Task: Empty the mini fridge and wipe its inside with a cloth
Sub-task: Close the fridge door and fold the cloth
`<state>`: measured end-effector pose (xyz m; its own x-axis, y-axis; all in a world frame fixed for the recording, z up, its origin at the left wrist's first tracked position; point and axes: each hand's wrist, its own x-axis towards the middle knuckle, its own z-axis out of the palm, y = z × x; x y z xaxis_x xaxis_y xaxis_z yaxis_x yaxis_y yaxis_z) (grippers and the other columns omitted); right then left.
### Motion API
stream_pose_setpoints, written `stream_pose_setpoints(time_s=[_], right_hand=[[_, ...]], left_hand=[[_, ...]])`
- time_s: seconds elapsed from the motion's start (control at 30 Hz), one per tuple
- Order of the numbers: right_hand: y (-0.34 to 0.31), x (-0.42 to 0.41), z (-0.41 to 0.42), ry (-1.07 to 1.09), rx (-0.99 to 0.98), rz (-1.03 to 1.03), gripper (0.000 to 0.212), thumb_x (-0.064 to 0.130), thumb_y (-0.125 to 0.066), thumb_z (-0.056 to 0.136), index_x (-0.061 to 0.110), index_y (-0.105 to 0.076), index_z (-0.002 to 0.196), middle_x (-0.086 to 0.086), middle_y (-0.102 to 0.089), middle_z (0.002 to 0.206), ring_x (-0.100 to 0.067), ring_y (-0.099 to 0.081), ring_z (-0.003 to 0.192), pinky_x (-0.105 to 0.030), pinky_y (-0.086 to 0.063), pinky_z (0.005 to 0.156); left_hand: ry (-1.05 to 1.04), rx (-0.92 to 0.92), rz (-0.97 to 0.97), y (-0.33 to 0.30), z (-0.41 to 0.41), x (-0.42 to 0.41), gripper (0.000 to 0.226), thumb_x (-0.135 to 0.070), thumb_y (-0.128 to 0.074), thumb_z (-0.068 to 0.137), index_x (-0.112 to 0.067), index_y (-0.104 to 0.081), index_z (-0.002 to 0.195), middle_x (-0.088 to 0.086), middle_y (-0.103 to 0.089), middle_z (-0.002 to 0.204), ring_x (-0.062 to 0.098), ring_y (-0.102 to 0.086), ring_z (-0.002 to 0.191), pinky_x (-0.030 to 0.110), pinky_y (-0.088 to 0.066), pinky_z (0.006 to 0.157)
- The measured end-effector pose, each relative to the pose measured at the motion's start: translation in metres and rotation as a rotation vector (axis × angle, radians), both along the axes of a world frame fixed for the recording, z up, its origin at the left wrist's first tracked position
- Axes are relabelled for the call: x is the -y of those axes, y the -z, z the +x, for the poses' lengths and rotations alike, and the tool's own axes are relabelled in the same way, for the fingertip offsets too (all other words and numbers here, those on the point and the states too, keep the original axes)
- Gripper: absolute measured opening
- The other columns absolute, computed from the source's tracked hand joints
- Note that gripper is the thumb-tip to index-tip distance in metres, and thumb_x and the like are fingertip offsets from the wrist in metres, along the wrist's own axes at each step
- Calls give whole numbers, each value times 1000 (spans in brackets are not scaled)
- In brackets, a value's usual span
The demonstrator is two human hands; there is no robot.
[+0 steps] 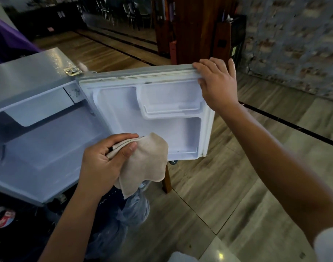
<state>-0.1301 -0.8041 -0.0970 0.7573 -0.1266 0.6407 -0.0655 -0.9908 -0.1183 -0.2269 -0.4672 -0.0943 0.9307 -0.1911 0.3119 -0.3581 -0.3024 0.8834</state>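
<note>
The grey mini fridge [29, 78] stands at the left with its door [124, 110] swung wide open. Its white inside [48, 140] and the door shelves hold nothing that I can see. My left hand [105, 159] is closed on a beige cloth [148, 161], which hangs in front of the door's lower part. My right hand [216, 82] grips the top outer corner of the door, fingers over its upper edge.
Below the fridge lie a clear plastic bag [131, 208] and, at the lower left, a can-like object [3, 218]. A wooden leg [167, 178] shows under the door. A wooden cabinet [195, 29] and a brick wall [294, 44] stand behind, with tiled floor [228, 186] on the right.
</note>
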Motion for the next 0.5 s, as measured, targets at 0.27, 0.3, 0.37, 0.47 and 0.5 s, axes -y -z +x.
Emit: stream_pose_setpoints(time_s=[0.27,0.3,0.37,0.47,0.5], right_hand=[[4,-24,-36,-8,154,8,39,26,-50,96,27,-57,134,2,-60,135,-25,-47,130,-50,-24,117],[3,-29,-43,-2,168,-4,38,26,-51,96,26,-58,133,2,-61,134,-26,-48,128,-47,-26,115],[2,-40,-57,7,189,-22,38,28,-52,95,26,-61,132,3,-62,132,-25,-49,126,-44,-28,111],[3,-59,-83,25,208,-55,36,33,-53,96,28,-62,131,5,-63,131,-24,-50,124,-42,-29,108],[3,-66,-92,31,209,-61,36,34,-54,96,29,-62,130,5,-63,131,-24,-50,124,-42,-30,107]], left_hand=[[-1,-2,-16,1,-13,-38,12,-29,-72,81,-34,-76,92,-23,-77,90,-5,-72,85,6,-52,70],[-1,-3,-20,1,-14,-45,12,-29,-72,81,-34,-76,92,-23,-77,89,-5,-72,85,6,-52,70],[-8,-5,-39,4,-17,-60,12,-28,-72,81,-33,-76,92,-21,-77,88,-4,-72,83,6,-53,69],[-42,-10,-108,8,-23,-81,12,-29,-73,82,-33,-76,92,-17,-78,90,1,-73,84,11,-56,72],[-58,-3,-119,10,-25,-87,11,-29,-72,83,-33,-76,93,-16,-78,92,2,-73,86,13,-57,73]])
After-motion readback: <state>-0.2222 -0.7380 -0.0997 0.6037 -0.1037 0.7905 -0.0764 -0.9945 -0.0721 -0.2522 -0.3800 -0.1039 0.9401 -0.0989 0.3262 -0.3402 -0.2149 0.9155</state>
